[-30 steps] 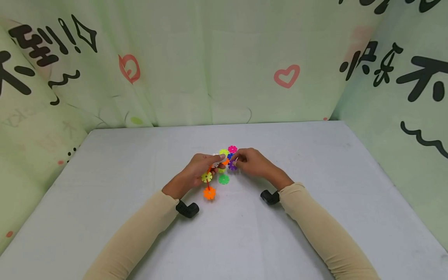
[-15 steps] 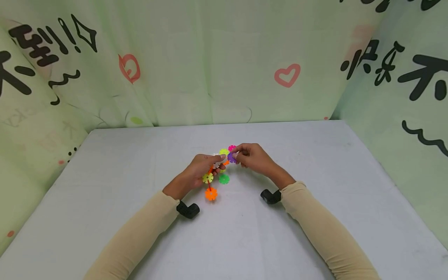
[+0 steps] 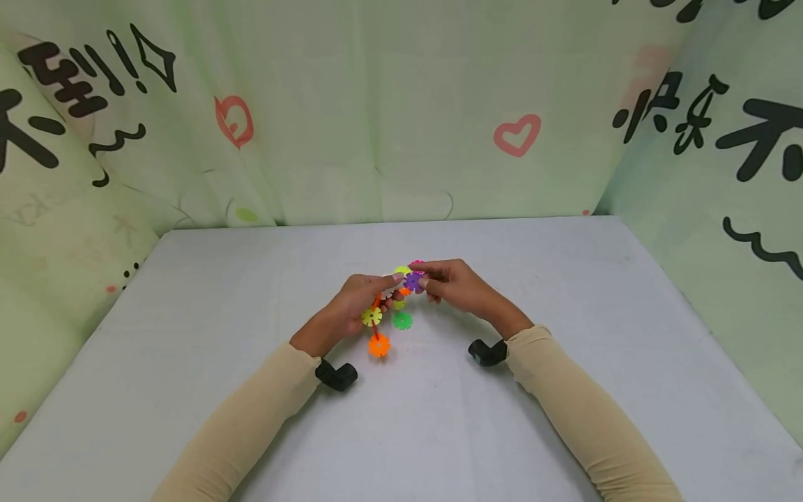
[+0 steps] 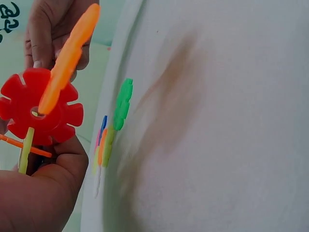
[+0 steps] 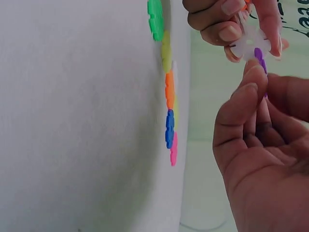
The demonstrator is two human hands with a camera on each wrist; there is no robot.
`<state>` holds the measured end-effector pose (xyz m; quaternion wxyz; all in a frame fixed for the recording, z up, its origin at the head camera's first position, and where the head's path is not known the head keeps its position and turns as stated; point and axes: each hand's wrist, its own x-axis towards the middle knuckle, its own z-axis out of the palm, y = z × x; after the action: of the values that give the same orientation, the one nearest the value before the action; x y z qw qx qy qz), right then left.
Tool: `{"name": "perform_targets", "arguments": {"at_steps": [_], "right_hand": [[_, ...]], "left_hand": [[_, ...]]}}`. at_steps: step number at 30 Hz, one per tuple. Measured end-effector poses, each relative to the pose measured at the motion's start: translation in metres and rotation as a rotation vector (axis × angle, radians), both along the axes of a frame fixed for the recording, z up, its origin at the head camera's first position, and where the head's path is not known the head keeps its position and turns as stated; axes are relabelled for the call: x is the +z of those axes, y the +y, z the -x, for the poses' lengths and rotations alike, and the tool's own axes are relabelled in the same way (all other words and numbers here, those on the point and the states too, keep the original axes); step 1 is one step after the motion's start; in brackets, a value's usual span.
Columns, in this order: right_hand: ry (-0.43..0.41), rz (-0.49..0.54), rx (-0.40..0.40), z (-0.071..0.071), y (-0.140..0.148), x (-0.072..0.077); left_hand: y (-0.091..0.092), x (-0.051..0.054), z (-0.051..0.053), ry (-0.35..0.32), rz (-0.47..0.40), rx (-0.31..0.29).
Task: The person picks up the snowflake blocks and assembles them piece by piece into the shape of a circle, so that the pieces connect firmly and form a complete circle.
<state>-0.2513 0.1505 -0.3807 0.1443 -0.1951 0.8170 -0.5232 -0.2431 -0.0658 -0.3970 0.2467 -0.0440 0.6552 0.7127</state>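
In the head view my left hand grips a joined chain of notched plastic snowflake discs. An orange disc hangs at the chain's near end, below a yellow disc. The left wrist view shows a red disc in the same chain, seen face on. At its far end is a white disc, by the left fingers. My right hand pinches a purple disc between thumb and fingers. The purple disc's edge overlaps the white one; whether their slots engage I cannot tell.
Loose discs lie on the white table beneath and beyond the hands: green, yellow-green, orange, blue and pink, among several. A printed curtain stands behind the table.
My right hand has lifted the purple disc off the table from among the loose discs and brought it left to the white disc. The left hand has stayed nearly still, gripping the chain.
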Motion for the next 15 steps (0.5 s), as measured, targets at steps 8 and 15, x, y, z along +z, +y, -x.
{"name": "perform_targets", "arguments": {"at_steps": [8, 15], "right_hand": [[-0.007, 0.062, -0.069, -0.001, -0.002, -0.001], [-0.006, 0.072, -0.076, -0.001, -0.01, -0.001]], "left_hand": [[-0.001, 0.001, -0.001, -0.014, -0.007, 0.006], [-0.008, 0.006, -0.002, 0.011, 0.013, 0.001]]}}
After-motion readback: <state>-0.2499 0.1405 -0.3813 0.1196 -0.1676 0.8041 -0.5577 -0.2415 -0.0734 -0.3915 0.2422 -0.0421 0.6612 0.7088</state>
